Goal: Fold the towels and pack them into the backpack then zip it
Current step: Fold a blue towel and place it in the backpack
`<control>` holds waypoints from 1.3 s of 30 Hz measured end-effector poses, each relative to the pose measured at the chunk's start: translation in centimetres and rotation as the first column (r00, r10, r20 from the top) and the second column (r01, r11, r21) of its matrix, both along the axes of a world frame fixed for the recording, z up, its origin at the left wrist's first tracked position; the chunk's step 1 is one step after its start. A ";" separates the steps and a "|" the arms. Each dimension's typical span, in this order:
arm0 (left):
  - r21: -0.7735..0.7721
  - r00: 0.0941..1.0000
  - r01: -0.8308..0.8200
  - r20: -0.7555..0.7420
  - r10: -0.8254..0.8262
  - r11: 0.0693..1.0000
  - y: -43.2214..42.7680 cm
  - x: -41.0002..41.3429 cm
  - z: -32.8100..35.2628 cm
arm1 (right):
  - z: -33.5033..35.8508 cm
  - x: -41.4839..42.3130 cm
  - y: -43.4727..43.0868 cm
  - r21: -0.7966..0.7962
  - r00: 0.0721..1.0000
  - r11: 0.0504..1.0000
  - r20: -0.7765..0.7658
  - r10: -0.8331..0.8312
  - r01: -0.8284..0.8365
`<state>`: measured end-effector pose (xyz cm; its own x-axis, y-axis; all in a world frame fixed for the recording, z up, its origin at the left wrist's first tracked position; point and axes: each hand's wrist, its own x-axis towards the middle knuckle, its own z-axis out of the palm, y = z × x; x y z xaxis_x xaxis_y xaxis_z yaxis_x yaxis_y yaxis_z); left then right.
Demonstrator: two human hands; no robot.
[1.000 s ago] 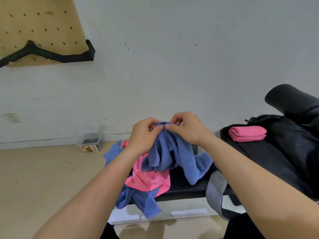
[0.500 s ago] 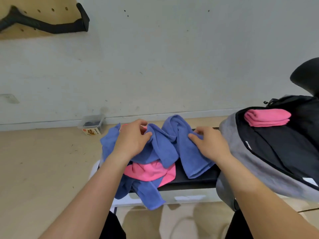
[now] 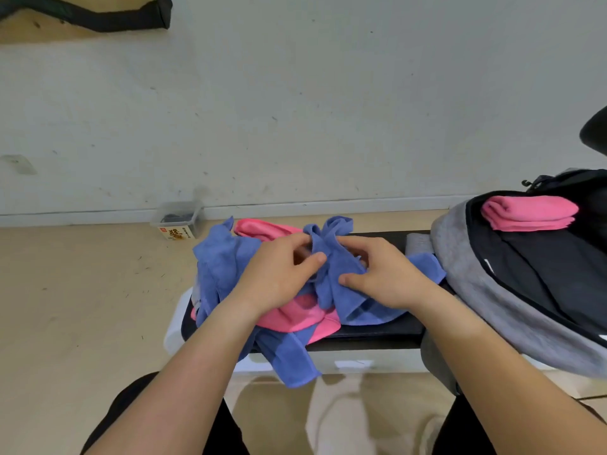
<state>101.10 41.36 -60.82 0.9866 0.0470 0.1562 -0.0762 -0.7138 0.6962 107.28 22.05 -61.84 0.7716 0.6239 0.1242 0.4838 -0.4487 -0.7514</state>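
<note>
A crumpled blue towel [image 3: 338, 274] lies on top of a heap on the black bench [image 3: 371, 333]. My left hand [image 3: 279, 274] and my right hand [image 3: 381, 274] both pinch its bunched cloth, close together. Under it lie a pink towel [image 3: 295, 320] and another blue towel [image 3: 220, 261], one end of which hangs over the bench's front. A second pink piece [image 3: 262, 229] shows at the back. To the right a grey and black backpack [image 3: 486, 290] lies with a folded pink towel [image 3: 528, 211] on it.
A small clear box [image 3: 179, 221] stands on the wooden floor by the white wall. A black handle [image 3: 98, 18] hangs on a pegboard at top left. A dark rounded object [image 3: 596, 133] sits at the right edge. My dark-clad knees are below the bench.
The blue towel has come down from mid-air onto the heap. My hands spread apart on it, then came back together and gripped its bunched middle. The view has tilted downward.
</note>
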 end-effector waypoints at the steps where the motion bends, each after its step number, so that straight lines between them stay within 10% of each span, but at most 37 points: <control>1: -0.012 0.998 0.050 -0.027 -0.050 0.999 0.0 -0.1 -0.2 | -0.1 0.1 -0.1 0.021 1.000 1.000 -0.021 -0.015 0.015; 6: 0.020 0.984 0.158 -0.090 -0.156 0.987 0.8 -0.5 -0.5 | -0.7 0.6 -0.9 0.065 0.996 0.998 -0.092 0.005 0.001; 16: 0.035 0.990 -0.127 0.072 0.125 0.991 0.2 -0.8 0.1 | -0.3 0.3 -1.1 0.128 0.985 0.980 -0.108 -0.136 0.150; 26: -0.290 0.995 0.049 0.099 -0.021 0.956 -2.1 -1.4 0.7 | 0.7 -0.8 -0.9 0.164 0.997 0.984 -0.028 -0.067 0.070; 39: -0.257 0.991 0.008 0.134 0.027 0.966 -2.1 -1.0 0.7 | 1.7 -1.8 -1.2 0.368 0.944 0.898 -0.302 -0.131 0.242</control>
